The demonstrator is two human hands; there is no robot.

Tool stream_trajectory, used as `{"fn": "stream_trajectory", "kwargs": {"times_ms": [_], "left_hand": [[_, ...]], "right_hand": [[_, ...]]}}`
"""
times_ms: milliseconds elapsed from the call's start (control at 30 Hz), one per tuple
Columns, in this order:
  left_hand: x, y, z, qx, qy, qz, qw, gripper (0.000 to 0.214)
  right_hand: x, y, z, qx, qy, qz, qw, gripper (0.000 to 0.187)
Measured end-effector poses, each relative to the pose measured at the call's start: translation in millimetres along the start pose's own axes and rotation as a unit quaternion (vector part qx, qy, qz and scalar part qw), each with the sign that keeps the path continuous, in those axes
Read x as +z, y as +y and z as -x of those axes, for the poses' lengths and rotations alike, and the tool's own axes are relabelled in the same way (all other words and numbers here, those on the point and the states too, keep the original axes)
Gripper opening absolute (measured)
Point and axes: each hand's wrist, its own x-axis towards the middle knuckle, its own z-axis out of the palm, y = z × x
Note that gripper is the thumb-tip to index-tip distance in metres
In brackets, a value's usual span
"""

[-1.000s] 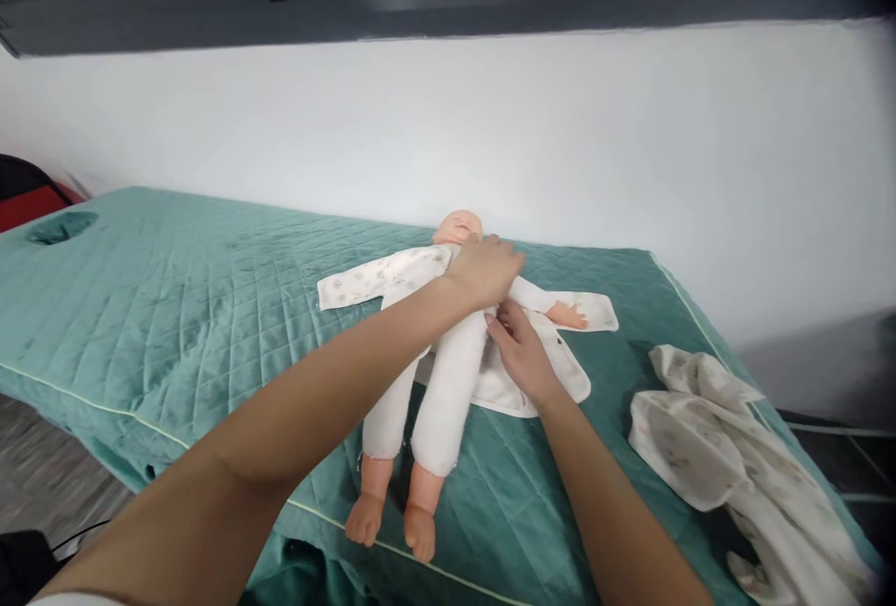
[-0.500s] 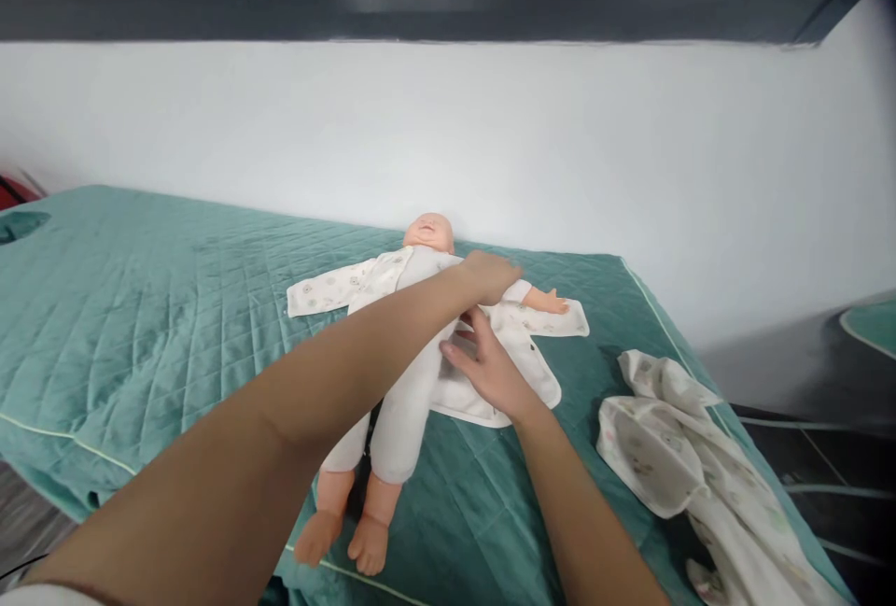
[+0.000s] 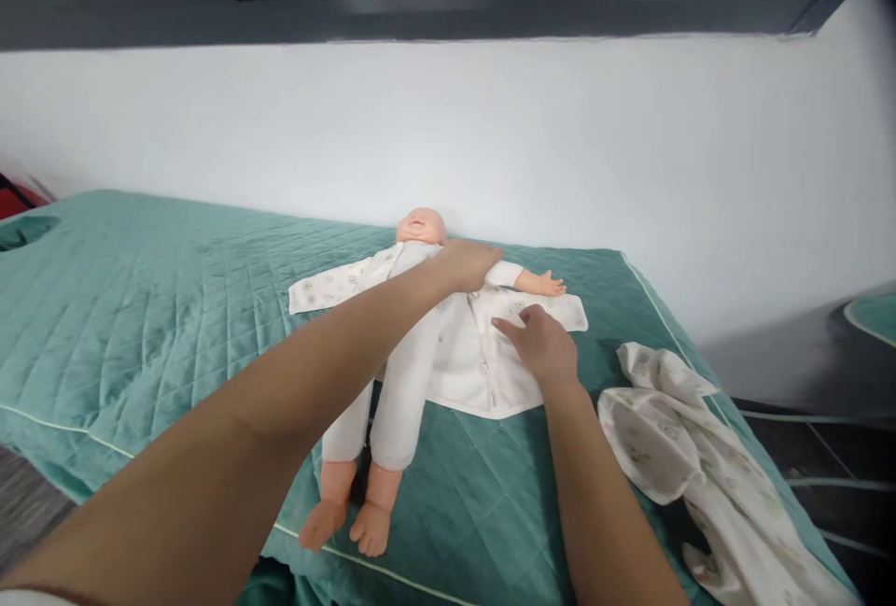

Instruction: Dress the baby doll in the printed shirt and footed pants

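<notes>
A baby doll lies face up on a teal quilted table, head toward the white wall. It wears white trousers, and an open white printed jacket is spread under it. My left hand rests on the doll's chest near the shoulder, fingers curled over the cloth. My right hand lies flat on the jacket's right front panel, fingers together, pressing it down beside the doll's bare arm.
A crumpled white printed garment lies at the table's right end. The table's near edge runs just below the doll's feet. A face hole sits at the table's far left. A dark window frame runs above the wall.
My right hand has slid right from the doll's belly onto the jacket's outer panel, which now lies smoother. My left hand has stayed on the chest.
</notes>
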Motion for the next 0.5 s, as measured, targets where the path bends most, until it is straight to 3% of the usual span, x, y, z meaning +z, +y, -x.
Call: {"fn": "stream_trajectory", "kwargs": {"times_ms": [100, 200, 367, 433, 500], "left_hand": [[-0.6, -1, 5, -0.005, 0.009, -0.003, 1.000, 0.038], [0.2, -1, 11, -0.006, 0.024, -0.009, 1.000, 0.037], [1.9, 2, 20, 0.007, 0.021, -0.019, 1.000, 0.031], [1.7, 3, 22, 0.005, 0.012, -0.024, 1.000, 0.030], [1.3, 2, 23, 0.004, 0.006, -0.034, 0.999, 0.032]], "right_hand": [[-1, 8, -4, 0.026, 0.030, -0.185, 0.982, 0.034], [-5, 18, -13, 0.067, 0.093, -0.380, 0.918, 0.029], [-9, 27, -29, 0.108, 0.126, -0.520, 0.838, 0.018], [-10, 29, -32, 0.113, 0.125, -0.599, 0.783, 0.019], [-13, 30, -32, 0.087, 0.126, -0.694, 0.703, 0.021]]}}
